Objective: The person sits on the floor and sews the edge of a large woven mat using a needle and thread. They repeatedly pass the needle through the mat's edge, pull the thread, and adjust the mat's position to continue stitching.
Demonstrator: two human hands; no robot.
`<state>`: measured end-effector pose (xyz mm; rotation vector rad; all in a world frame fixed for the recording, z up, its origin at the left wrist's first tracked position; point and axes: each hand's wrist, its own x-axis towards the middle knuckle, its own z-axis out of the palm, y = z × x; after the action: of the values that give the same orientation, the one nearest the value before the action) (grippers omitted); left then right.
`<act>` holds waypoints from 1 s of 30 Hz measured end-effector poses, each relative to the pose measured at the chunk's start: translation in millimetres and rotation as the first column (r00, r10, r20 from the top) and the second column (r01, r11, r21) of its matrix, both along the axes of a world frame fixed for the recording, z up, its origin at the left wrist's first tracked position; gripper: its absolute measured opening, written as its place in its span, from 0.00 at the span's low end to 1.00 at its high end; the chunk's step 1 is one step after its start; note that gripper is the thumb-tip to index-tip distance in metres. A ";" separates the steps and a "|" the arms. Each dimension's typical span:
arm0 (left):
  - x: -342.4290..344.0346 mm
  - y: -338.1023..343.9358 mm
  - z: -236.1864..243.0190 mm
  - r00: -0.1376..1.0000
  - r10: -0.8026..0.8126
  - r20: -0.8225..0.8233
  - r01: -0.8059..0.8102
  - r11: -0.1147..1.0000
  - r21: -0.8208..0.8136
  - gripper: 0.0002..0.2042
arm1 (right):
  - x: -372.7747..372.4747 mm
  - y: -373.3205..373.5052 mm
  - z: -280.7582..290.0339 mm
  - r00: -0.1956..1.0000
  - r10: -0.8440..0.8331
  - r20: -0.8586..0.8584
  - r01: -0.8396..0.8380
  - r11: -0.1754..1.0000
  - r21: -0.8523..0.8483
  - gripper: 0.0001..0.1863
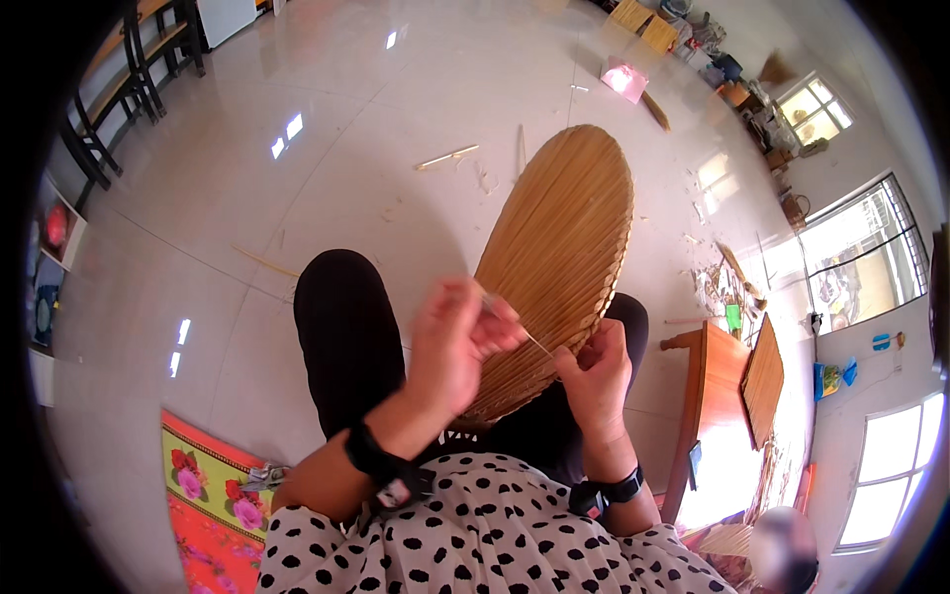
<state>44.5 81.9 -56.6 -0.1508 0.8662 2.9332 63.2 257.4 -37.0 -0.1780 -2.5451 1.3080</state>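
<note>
An oblong woven fan point(549, 213) of tan plant strips, with a stitched rim, rests over my knees. My left hand point(457, 342) is raised over the fan's left part, fingers pinched on a thin strand point(534, 342) and perhaps a needle, too blurred to be sure. The strand runs down toward the rim. My right hand point(599, 371) grips the fan's lower right edge, thumb on top where the strand arrives; its fingertips are partly hidden.
A wooden table point(698, 396) with a woven panel point(762, 376) stands at right, a person point(782, 549) near it. A floral mat point(213, 485) lies left, chairs point(139, 69) at upper left. Straw scraps point(445, 158) and piled goods point(727, 74) sit farther off.
</note>
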 end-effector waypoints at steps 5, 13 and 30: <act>-17.8 -184.0 20.3 0.717 0.642 -0.272 -0.668 0.744 -0.004 0.04 | 3.5 11.0 4.4 0.999 -0.029 0.030 0.029 0.999 0.022 0.18; 8.3 -85.5 24.9 0.936 0.138 -0.324 -0.318 0.725 -0.611 0.08 | 4.7 5.7 4.4 0.998 0.037 0.052 -0.032 0.995 -0.098 0.17; 9.2 -7.0 4.8 0.929 -0.224 -0.294 -0.186 0.403 -0.896 0.02 | 2.6 8.6 4.4 0.991 0.112 0.068 -0.098 0.977 -0.187 0.18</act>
<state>53.8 74.9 -51.8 0.3900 2.4491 2.0453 65.9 265.9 -32.6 -0.1343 -2.5266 1.6069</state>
